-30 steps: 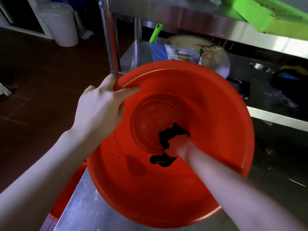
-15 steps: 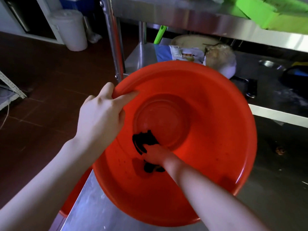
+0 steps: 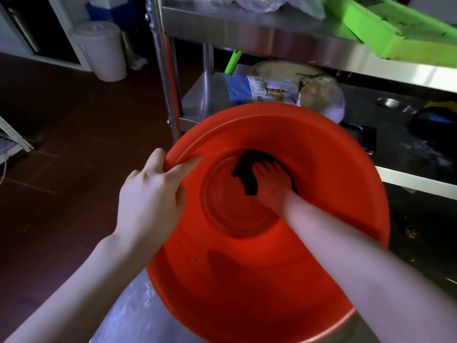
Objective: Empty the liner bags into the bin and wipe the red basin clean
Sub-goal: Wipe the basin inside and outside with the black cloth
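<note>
A large red basin [image 3: 329,219] fills the middle of the head view, tilted toward me over a steel surface. My left hand [image 3: 150,201] grips its left rim, thumb inside and fingers behind. Inside the basin, my right hand [image 3: 270,180] presses a dark cloth [image 3: 247,172] against the far inner wall, just above the round bottom. The cloth shows left of and under the fingers. A darker wet patch lies on the near inner wall.
A steel rack post [image 3: 163,78] stands just beyond the basin's left rim. The lower shelf [image 3: 210,95] holds packets, a bowl and dark items. A green tray [image 3: 395,30] sits on the upper shelf. A white bin [image 3: 101,50] stands far left on the brown floor.
My right hand has swept the cloth from the near-left side of the basin's bottom up to its far side. My left hand has kept its hold on the rim.
</note>
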